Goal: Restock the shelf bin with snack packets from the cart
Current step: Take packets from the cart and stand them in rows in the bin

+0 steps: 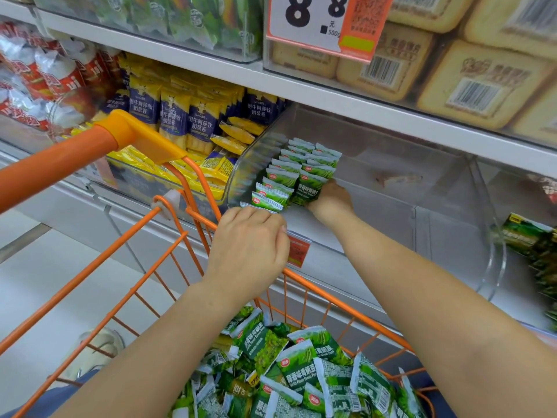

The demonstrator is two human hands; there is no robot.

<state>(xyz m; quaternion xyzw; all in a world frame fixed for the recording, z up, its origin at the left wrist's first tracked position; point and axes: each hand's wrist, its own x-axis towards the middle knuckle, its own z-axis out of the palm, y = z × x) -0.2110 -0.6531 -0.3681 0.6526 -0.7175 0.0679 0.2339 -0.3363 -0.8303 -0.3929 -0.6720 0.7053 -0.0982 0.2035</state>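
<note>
Supermarket shelving (pixel 301 92) fills the view, with a clear shelf bin (pixel 391 188) on the middle shelf. Green snack packets (pixel 289 173) stand upright in two rows at the left end of the bin, against its left wall. The right hand (pixel 330 200) reaches into the bin, its grip closed round the front green packet (pixel 309 188) of the right row. The left hand (pixel 250 245) hovers at the bin's front left corner, fingers curled, its fingertips at the front packets of the left row; whether it holds one I cannot tell. Below, an orange wire cart (pixel 144 245) stands against the shelving, with a loose heap of the same green packets (pixel 301 372) in its basket. Blue and yellow packs (pixel 184 119) fill the bin to the left, and a price sign (pixel 313 22) hangs on the upper shelf.
</note>
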